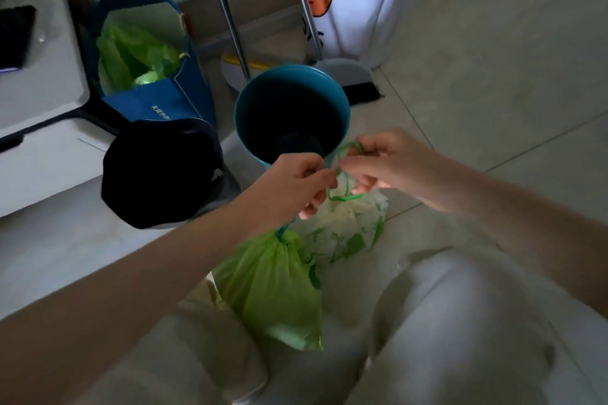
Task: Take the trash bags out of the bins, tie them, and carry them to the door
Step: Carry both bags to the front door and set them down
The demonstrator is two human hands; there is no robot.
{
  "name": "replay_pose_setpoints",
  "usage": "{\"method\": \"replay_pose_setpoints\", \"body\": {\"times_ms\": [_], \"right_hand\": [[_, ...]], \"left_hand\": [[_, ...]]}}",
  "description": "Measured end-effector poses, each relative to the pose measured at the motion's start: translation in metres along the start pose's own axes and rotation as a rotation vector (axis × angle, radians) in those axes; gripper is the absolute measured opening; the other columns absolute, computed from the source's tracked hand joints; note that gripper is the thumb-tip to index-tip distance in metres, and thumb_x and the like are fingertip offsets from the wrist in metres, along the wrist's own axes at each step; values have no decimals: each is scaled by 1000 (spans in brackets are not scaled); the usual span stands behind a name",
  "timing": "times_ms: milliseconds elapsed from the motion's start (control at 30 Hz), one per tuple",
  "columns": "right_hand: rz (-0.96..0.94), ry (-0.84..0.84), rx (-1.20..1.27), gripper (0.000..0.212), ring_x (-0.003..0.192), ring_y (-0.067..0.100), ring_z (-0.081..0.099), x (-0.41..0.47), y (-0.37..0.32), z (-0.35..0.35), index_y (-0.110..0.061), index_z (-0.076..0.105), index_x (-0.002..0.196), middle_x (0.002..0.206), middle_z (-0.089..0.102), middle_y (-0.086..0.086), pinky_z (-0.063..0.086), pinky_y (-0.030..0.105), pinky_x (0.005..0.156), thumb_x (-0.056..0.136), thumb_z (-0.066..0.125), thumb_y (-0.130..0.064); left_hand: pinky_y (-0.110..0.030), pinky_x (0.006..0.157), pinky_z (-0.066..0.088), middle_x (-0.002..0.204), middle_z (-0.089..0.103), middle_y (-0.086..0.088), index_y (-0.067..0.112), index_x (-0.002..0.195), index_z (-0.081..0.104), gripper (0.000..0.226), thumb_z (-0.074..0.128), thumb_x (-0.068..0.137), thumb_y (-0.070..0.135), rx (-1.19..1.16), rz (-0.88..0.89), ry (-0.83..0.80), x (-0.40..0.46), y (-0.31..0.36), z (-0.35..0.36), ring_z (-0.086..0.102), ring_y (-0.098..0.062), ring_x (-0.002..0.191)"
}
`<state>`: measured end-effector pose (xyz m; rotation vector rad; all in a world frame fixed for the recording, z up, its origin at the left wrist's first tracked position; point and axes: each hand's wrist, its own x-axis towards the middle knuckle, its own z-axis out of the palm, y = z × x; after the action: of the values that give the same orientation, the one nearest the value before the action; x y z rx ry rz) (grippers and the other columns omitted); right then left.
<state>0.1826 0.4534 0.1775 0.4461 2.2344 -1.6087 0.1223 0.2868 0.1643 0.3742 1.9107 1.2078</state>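
Both hands, the left hand (292, 187) and right hand (385, 161), pinched the green drawstring (345, 197) of the white printed plastic bag (348, 230), seemingly mid-knot, the far-left blue bin's green liner (131, 56) remaining

Two hands (289, 187) (385, 161), two tied bags (273, 286) (345, 227), one teal bin (342, 108).

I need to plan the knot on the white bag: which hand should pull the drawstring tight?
Right, probably. The right hand pinches the green drawstring of the white bag and carries nothing else; the left hand also holds the hanging green bag.
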Motion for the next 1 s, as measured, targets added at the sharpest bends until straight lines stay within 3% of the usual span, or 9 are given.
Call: {"method": "replay_pose_setpoints", "body": {"times_ms": [167,300,400,567,633,733,833,933,1000], "right_hand": [[69,26,-141,23,45,9,50,-26,-26,-20,-4,63,73,66,68,11,35,17,46,84,63,-24],[106,97,-234,16,50,13,57,-65,-38,-43,-9,62,77,66,69,3,40,23,49,86,61,-22],[144,153,-246,16,54,15,59,-102,-47,-68,-10,62,76,71,69,5,44,27,50,86,62,-23],[169,266,-215,13,57,3,54,-168,-68,-120,-12,67,81,75,66,-3,37,10,50,87,65,-24],[177,322,-212,12,66,9,59,-199,-81,-147,-13,68,84,77,66,-4,37,9,55,87,65,-23],[157,405,-242,15,73,18,65,-245,-97,-189,-9,72,86,81,72,3,45,21,68,85,66,-23],[160,512,-242,15,66,20,62,-292,-110,-233,-5,71,85,77,72,7,37,12,58,83,68,-19],[197,585,-200,15,64,22,60,-335,-121,-272,-3,68,82,72,69,8,46,25,61,85,64,-17],[238,623,-183,14,63,18,57,-361,-124,-297,-7,64,78,67,64,2,43,24,60,86,61,-18]], "left_hand": [[-33,61,50,65,60,-9,-7,84,58,21,54,93,11,22,-124,-18,-19,30,12,57,-17,56],[-37,71,55,65,64,-5,6,76,61,19,53,93,10,53,-204,28,-45,58,32,63,-16,61],[-40,74,56,67,67,-10,-1,81,61,18,53,93,10,43,-236,41,-67,93,53,65,-17,63],[-32,70,55,66,67,-8,-5,82,60,19,52,94,8,16,-216,82,-92,164,87,66,-13,62],[-33,71,56,66,67,-7,-4,81,60,19,53,94,8,29,-197,83,-103,198,102,67,-14,63],[-42,77,57,69,69,-8,-1,82,61,17,54,93,10,79,-170,72,-116,250,126,69,-19,68],[-48,79,52,74,71,-12,3,80,61,16,55,92,11,126,-147,76,-126,299,152,69,-24,74],[-50,77,51,70,72,-3,12,77,62,16,57,91,17,158,-130,72,-128,349,177,66,-36,80],[-52,79,52,67,72,0,16,76,65,14,58,88,20,133,-117,68,-125,380,194,63,-43,81]]}}
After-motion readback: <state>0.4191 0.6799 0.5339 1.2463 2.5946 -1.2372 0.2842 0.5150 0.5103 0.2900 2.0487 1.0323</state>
